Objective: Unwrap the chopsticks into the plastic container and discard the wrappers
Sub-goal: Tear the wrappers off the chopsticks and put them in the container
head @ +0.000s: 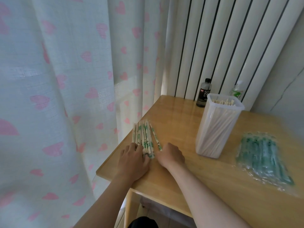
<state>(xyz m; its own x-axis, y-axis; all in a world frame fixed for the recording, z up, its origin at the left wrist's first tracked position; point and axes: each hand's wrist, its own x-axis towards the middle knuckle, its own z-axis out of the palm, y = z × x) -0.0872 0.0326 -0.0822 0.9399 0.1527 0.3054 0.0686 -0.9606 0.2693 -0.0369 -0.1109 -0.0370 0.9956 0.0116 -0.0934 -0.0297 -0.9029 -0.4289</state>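
A pile of wrapped chopsticks [144,139] with green print lies at the left edge of the wooden table [177,183]. My left hand [133,160] rests on the pile's near ends with its fingers spread flat. My right hand [171,155] sits just right of the pile, fingers curled under; what they touch is hidden. One wrapped pair [156,139] lies apart, its near end by my right knuckles. A tall clear plastic container [218,129] stands to the right, holding several bare chopsticks. Empty green-printed wrappers [263,155] lie heaped at the far right.
A dark bottle [204,94] and a clear bottle with a green label [236,92] stand at the table's back edge against a white radiator [213,46]. A heart-print curtain [65,96] hangs close along the table's left side.
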